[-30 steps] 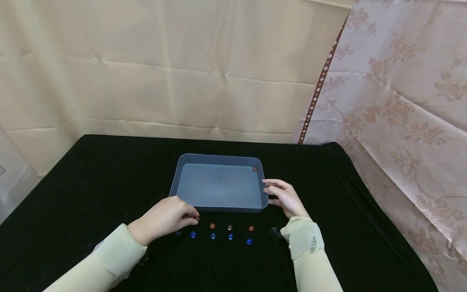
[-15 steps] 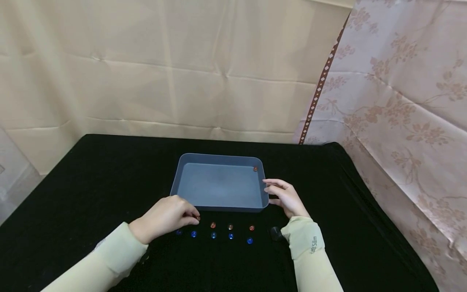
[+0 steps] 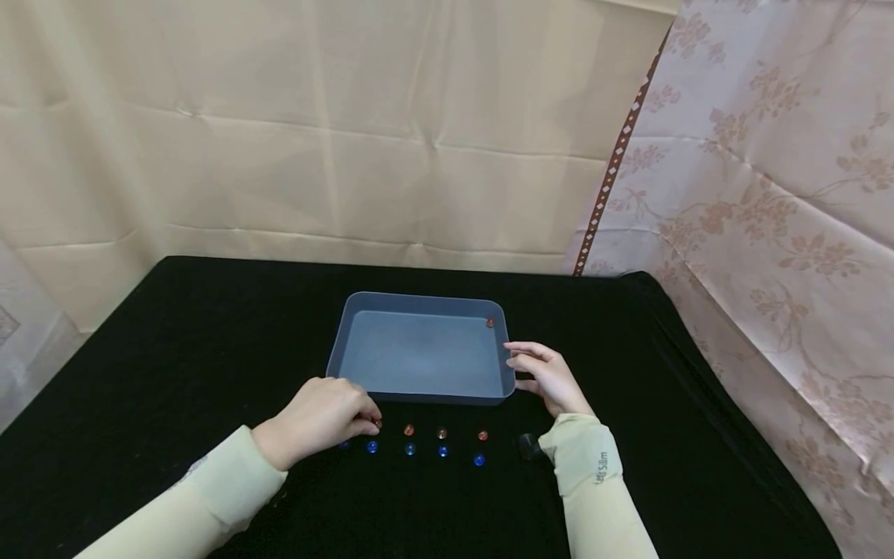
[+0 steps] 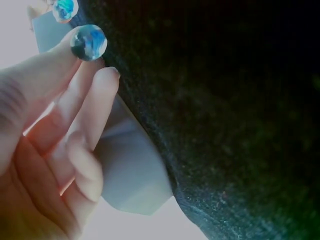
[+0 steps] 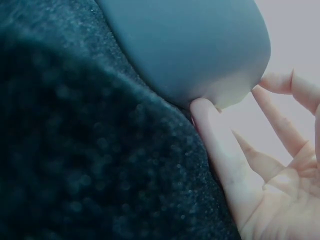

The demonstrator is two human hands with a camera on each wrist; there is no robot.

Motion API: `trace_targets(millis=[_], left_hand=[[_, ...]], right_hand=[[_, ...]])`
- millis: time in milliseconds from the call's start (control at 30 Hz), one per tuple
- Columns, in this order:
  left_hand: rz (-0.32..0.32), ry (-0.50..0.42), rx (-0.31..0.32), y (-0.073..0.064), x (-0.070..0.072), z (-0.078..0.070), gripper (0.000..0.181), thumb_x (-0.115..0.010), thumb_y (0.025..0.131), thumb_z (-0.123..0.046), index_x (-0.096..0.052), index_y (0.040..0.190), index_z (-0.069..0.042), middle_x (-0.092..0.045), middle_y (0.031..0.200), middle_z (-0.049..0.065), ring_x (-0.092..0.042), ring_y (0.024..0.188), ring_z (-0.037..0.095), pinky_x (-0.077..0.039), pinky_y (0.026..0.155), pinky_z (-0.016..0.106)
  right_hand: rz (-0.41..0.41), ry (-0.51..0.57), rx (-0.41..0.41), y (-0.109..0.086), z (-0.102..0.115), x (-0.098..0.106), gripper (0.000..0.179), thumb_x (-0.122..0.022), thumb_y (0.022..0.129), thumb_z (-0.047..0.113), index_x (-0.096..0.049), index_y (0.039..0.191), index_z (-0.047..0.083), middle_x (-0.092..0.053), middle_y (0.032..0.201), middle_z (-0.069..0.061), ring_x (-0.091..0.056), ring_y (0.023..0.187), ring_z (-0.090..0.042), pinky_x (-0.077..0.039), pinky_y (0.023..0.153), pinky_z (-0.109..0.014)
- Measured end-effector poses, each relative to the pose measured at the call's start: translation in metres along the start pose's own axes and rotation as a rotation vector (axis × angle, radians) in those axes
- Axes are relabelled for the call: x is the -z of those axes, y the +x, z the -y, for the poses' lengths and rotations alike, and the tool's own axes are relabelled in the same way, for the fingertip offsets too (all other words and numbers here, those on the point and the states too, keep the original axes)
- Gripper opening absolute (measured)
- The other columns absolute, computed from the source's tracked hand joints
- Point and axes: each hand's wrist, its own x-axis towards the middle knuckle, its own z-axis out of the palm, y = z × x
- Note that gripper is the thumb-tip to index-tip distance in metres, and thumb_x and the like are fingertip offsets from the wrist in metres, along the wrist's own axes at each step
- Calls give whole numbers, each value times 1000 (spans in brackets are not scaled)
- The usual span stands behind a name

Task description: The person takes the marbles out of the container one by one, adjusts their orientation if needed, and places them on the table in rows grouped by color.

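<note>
In the head view my left hand point(image 3: 323, 418) is just in front of the tray's near left corner. Its thumb and fingertips pinch an orange marble point(image 3: 379, 424), mostly covered by the fingers. The left wrist view has a blue marble point(image 4: 89, 42) overlapping the thumb tip. My right hand point(image 3: 548, 379) rests against the right side of a shallow blue-grey tray point(image 3: 419, 397), thumb low at its near corner and fingertips at the rim. Inside the tray's far right corner lies another orange marble point(image 3: 490, 322).
Two rows of marbles lie before the tray on black cloth point(image 3: 230, 334): orange-brown ones such as this marble point(image 3: 408, 430), and nearer, blue ones like this marble point(image 3: 410, 449). A black device point(image 3: 528, 446) sits by the right cuff. Beige curtain point(image 3: 363, 155) hangs behind.
The left fingertips have shifted very slightly toward the person, still pinching the orange marble. My right hand stays against the tray, and the other marbles lie as before.
</note>
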Motion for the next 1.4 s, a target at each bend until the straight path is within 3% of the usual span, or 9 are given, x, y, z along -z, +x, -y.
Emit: trace_targets(millis=[800, 1400], left_hand=[[-4, 7, 29, -4, -1, -2, 7, -75, 85, -29, -75, 92, -28, -73, 86, -15, -59, 69, -7, -45, 59, 14], [-78, 12, 25, -4, 8, -4, 8, -75, 85, -32, -75, 90, -26, -73, 83, -13, -57, 63, -9, -42, 54, 12]], right_hand=[[4, 5, 4, 0, 0, -1, 37, -61, 94, 14, -61, 131, 6, -57, 130, -9, -63, 97, -13, -57, 82, -34], [2, 2, 3, 0, -2, 1, 39, -61, 95, 15, -60, 132, 5, -56, 133, -11, -63, 97, -13, -57, 83, -35]])
